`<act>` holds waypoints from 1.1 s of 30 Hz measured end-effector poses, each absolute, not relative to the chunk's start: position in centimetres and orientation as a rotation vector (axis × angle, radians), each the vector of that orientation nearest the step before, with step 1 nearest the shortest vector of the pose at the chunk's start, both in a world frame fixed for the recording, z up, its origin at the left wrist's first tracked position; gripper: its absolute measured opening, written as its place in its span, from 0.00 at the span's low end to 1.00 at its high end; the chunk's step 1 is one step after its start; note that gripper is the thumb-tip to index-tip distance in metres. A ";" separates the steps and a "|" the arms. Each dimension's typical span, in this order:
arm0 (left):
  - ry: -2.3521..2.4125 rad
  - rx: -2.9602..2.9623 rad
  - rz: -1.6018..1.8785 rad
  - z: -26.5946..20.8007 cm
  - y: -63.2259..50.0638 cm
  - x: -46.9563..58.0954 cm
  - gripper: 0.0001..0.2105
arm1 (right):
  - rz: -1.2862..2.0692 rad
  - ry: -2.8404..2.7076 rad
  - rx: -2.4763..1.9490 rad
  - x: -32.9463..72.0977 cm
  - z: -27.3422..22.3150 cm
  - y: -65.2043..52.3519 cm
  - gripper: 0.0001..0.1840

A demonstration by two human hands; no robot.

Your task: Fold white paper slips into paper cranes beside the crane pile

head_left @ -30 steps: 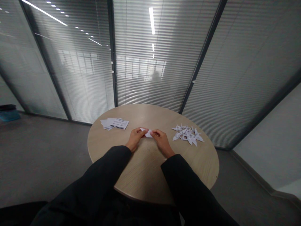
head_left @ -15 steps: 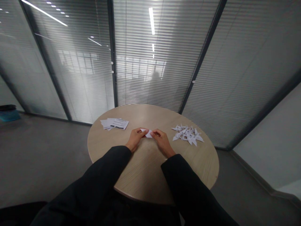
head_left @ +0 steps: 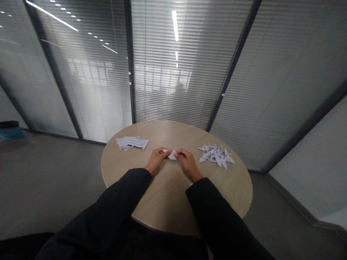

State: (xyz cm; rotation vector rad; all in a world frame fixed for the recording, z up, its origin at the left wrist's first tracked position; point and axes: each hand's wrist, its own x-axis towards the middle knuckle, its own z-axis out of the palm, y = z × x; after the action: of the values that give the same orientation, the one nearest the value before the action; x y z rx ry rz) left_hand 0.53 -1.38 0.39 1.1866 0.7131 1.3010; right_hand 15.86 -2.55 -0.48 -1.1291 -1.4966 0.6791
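Note:
A small folded piece of white paper is held between my two hands over the middle of the round table. My left hand pinches its left side, thumb on top. On the right side, my right hand grips it between thumb and fingers. The fingertips hide part of the paper, so its full shape cannot be made out. To the right of my right hand lies a pile of folded white paper figures with pointed ends. Several printed paper sheets lie overlapping beyond my left hand.
Glass partitions with blinds stand just behind the table's far edge. On the floor at the far left is a blue bin with a dark rim. A white wall rises at the right.
Both hands keep their pinch on the folded paper, with only a very slight shift of the paper and thumbs. The pile and the printed sheets stay where they were.

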 end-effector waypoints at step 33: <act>0.829 1.199 1.291 0.8 -1.4 0.4 0.23 | 0.602 -1.611 -1.163 16.1 -0.5 -2.6 0.13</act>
State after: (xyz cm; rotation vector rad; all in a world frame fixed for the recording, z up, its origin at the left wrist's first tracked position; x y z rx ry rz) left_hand 0.37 -1.38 0.80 1.1994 0.8293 1.2906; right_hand 16.08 -2.58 -0.53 -1.1625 -1.6112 0.6020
